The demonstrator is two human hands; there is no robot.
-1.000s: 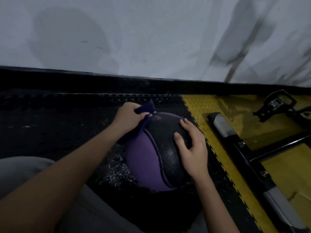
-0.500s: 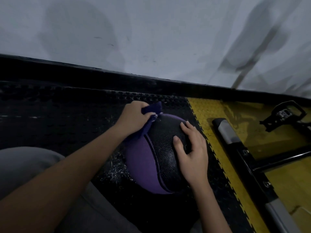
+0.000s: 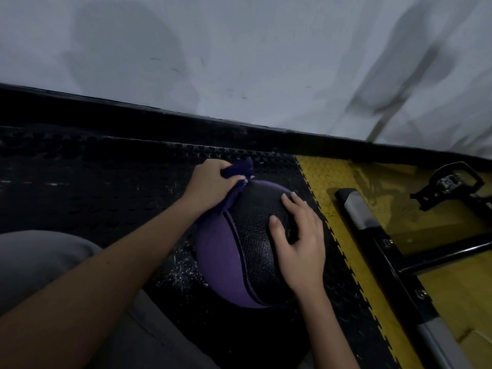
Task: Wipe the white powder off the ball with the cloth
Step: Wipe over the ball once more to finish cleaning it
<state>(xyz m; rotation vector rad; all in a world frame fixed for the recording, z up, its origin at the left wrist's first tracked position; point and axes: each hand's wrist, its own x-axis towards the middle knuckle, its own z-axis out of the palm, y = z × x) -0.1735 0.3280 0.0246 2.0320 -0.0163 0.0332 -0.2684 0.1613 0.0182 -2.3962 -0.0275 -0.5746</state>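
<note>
A purple and black textured ball (image 3: 239,246) rests on the black studded floor mat (image 3: 106,187). My left hand (image 3: 210,185) grips a bunched dark purple cloth (image 3: 237,173) and holds it against the ball's upper left side. My right hand (image 3: 300,235) lies spread on the ball's black panel at the right, fingers relaxed. White powder specks (image 3: 181,275) are scattered on the mat beside the ball's lower left.
A white wall (image 3: 239,62) with a black skirting rises just behind the ball. Yellow floor tiles (image 3: 332,182) lie to the right, carrying a black and grey metal equipment frame (image 3: 372,230) and a pedal (image 3: 450,182). My grey-trousered knee (image 3: 34,262) sits at lower left.
The view has tilted a little, so everything sits lower in the frame. My left hand with the cloth has shifted slightly along the ball's top left; my right hand keeps its place.
</note>
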